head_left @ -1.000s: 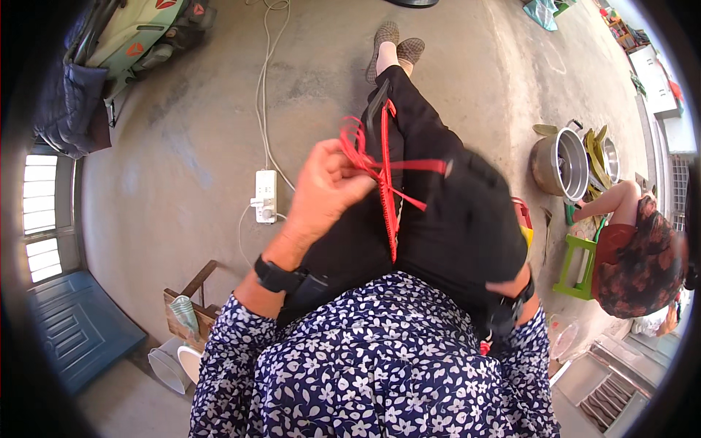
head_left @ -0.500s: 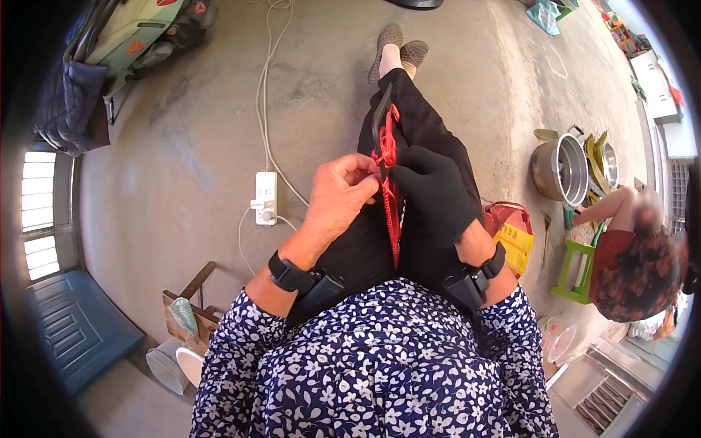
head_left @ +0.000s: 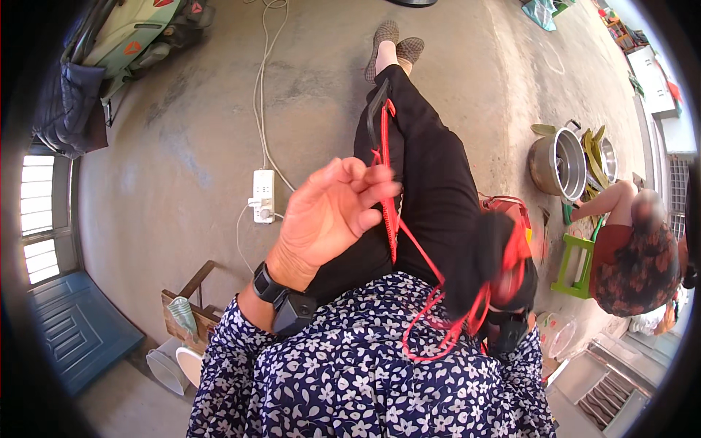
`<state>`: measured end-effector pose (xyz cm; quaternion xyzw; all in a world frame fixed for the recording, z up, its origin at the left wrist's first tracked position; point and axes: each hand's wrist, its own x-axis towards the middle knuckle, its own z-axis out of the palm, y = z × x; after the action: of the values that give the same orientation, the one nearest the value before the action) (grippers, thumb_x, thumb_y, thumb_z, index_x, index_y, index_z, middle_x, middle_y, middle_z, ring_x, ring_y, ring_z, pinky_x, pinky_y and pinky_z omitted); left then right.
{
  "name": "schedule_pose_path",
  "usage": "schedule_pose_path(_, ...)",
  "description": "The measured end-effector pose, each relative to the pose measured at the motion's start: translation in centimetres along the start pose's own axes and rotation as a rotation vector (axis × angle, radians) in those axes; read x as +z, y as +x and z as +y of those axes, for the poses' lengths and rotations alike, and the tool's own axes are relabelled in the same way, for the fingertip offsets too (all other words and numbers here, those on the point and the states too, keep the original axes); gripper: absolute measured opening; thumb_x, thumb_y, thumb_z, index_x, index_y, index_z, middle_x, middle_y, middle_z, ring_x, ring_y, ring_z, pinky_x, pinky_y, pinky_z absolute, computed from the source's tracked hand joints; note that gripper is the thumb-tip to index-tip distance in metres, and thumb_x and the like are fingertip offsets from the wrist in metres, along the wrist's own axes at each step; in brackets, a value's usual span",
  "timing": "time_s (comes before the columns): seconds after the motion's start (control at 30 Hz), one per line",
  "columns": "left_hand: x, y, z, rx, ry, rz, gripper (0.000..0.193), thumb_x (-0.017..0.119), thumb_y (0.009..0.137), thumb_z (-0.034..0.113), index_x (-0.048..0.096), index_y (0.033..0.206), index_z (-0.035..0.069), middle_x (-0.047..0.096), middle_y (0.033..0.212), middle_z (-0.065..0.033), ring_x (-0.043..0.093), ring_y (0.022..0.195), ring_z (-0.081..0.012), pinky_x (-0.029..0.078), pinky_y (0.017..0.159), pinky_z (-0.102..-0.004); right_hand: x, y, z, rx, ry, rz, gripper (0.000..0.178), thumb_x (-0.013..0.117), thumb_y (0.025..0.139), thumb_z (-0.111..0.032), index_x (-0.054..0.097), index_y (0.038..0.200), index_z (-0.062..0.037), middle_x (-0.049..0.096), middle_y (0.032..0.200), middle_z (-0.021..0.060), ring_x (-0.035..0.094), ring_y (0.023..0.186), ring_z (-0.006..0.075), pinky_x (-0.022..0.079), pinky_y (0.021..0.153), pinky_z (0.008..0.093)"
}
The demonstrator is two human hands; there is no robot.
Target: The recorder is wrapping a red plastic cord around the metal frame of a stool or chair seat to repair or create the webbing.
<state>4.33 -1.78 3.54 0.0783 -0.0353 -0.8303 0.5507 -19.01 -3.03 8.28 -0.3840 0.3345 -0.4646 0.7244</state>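
Note:
Lying along my black-trousered legs is a thin black frame-like piece with a red corded edge (head_left: 385,139); its exact kind I cannot make out. My left hand (head_left: 325,212) is beside it, palm partly up, fingers loosely curled with thumb and fingertips apart. My right hand (head_left: 478,270), in a black glove, is drawn back to my right side and smeared by motion. It grips red cord (head_left: 418,248), which runs taut from the red edge to the glove. A loose loop of cord hangs over my flowered shirt, and a blurred red bundle shows by the glove.
A red bag (head_left: 507,208) lies right of my legs. Beyond it stand a metal pot (head_left: 544,168), a green stool (head_left: 573,266) and a seated person (head_left: 635,255). A white power strip (head_left: 263,193) with cables is on the floor at left, near a small wooden stool (head_left: 190,317).
My gloved right hand has pulled away from the red edge toward my right side, drawing cord with it. My left hand has turned palm up and its fingers have loosened.

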Motion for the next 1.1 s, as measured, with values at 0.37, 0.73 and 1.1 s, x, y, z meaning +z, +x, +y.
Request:
schedule_pose_path(0.37, -1.4, -4.3, 1.2, -0.136, 0.554, 0.434, 0.02, 0.049, 0.099, 0.02, 0.055, 0.1, 0.001, 0.037, 0.058, 0.0054, 0.032, 0.046, -0.0031, 0.025, 0.039, -0.0179, -0.4, 6.7, 7.0, 0.49, 0.092, -0.061, 0.017, 0.056, 0.094, -0.018, 0.06, 0.106, -0.0062, 0.06, 0.085, -0.0003, 0.057, 0.072, 0.0073, 0.047, 0.063, 0.0216)
schedule_pose_path(0.73, -0.5, -5.9, -0.5, -0.147, 0.481, 0.361, 0.02, 0.047, 0.1, 0.02, 0.053, 0.091, 0.003, 0.032, 0.053, 0.0059, 0.027, 0.042, -0.0037, 0.023, 0.038, -0.019, -4.5, 4.6, 5.9, 0.039, -0.291, 0.28, 0.02, 0.05, 0.097, -0.013, 0.058, 0.113, -0.0032, 0.061, 0.094, 0.002, 0.058, 0.083, 0.0093, 0.048, 0.071, 0.0224)
schedule_pose_path(1.1, -0.6, 2.0, 2.3, 0.254, 0.776, 0.342, 0.032, 0.056, 0.094, 0.015, 0.056, 0.124, 0.003, 0.06, 0.116, -0.006, 0.06, 0.088, -0.0125, 0.051, 0.065, -0.0236, 0.5, 9.8, 5.6, -0.039, -0.284, 0.222, 0.018, 0.062, 0.088, -0.009, 0.064, 0.104, -0.0009, 0.065, 0.089, 0.0015, 0.059, 0.077, 0.0085, 0.047, 0.067, 0.0253)
